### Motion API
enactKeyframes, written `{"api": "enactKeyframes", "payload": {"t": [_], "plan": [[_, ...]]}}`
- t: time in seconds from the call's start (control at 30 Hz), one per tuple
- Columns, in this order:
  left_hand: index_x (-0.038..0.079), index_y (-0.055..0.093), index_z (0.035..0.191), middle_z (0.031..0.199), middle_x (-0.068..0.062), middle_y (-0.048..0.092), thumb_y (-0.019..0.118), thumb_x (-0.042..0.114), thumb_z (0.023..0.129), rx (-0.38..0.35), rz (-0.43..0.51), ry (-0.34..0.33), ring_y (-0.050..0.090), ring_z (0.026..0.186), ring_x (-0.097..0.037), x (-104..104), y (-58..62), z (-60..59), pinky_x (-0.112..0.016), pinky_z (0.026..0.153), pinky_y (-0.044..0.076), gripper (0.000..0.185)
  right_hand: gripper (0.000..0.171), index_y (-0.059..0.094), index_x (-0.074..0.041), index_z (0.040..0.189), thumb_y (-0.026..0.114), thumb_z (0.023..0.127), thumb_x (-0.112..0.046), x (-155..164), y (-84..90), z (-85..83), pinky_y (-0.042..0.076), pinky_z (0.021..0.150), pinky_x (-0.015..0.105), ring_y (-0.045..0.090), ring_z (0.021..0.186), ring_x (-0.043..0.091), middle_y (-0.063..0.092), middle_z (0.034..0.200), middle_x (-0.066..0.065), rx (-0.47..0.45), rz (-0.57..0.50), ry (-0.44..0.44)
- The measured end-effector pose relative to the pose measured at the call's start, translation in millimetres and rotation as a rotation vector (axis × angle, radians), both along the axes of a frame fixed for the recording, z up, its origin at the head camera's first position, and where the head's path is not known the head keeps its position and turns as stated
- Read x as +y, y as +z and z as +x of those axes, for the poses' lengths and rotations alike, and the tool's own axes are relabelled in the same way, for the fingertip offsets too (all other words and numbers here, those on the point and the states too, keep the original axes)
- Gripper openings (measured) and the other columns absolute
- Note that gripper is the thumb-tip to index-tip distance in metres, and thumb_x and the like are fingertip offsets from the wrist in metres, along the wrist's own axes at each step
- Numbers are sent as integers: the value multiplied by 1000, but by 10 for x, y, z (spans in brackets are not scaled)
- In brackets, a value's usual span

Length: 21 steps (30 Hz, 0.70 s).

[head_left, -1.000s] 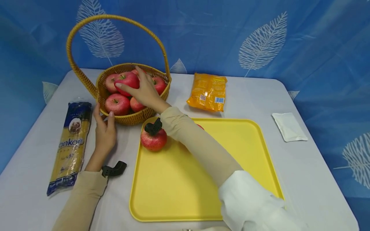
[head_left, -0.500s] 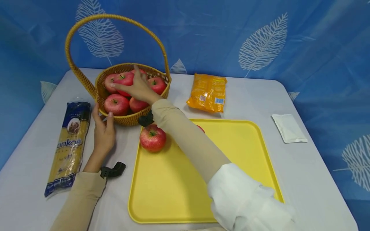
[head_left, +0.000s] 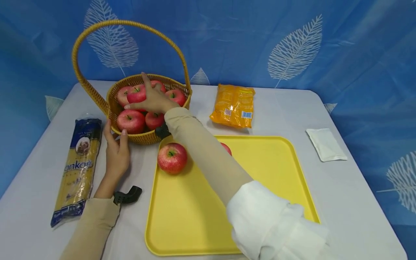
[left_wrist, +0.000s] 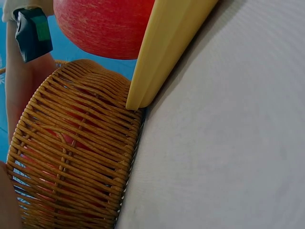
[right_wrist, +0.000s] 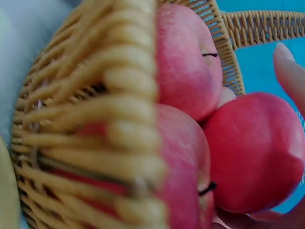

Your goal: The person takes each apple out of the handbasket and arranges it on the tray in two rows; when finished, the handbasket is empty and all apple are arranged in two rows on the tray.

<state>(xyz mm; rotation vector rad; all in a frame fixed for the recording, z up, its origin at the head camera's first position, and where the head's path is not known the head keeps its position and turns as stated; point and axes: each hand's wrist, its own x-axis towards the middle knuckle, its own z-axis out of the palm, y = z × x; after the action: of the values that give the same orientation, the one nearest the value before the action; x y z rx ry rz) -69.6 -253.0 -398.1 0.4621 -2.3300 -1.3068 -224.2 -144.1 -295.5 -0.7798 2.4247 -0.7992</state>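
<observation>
A wicker basket point(head_left: 147, 137) with a tall hoop handle stands at the back left, holding several red apples. My right hand point(head_left: 155, 101) reaches into it and holds one apple point(head_left: 136, 94), thumb on the near side and a finger stretched out at the far side. In the right wrist view, the same apple point(right_wrist: 255, 152) lies against the fingers, beside other apples in the basket. My left hand point(head_left: 117, 157) touches the basket's left front side, thumb and forefinger spread straight at the rim. A red apple point(head_left: 172, 158) sits on the yellow tray's point(head_left: 185, 231) back left corner.
Another apple point(head_left: 226, 148) shows partly behind the right sleeve on the tray. A pasta packet point(head_left: 78, 169) lies left of the left hand. An orange packet point(head_left: 233, 105) stands behind the tray, and a small white sachet point(head_left: 326, 144) lies to the right.
My right hand has moved left and lower into the basket with the apple, which now shows less between the fingers. The left hand has stayed at the basket's side.
</observation>
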Motion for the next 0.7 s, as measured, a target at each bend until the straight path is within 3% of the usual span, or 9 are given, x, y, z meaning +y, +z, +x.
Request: {"api": "enactKeyframes", "payload": {"t": [0.2,0.27,0.7], "plan": [[24,5,145,145,-19,29,35,37,97,-16,-6,1,35,127,-38,21,-8,-4,-55,102,28,58,87,0,-41,143,57,79,-56,4,-84,8,30,107,37,13,140,22,7,152,4,126,48,60],[23,5,145,144,-20,29,35,37,97,-15,-13,7,35,127,-38,22,-11,-4,-55,102,28,59,83,5,-40,144,56,80,-56,3,-98,10,31,106,36,17,138,22,12,151,2,145,45,57],[22,6,145,143,-21,31,36,34,97,5,-20,2,37,125,-39,1,-5,5,-57,99,30,58,78,15,-39,141,56,78,-59,-8,-159,-9,37,100,35,30,129,15,27,144,-5,145,-23,-4]]}}
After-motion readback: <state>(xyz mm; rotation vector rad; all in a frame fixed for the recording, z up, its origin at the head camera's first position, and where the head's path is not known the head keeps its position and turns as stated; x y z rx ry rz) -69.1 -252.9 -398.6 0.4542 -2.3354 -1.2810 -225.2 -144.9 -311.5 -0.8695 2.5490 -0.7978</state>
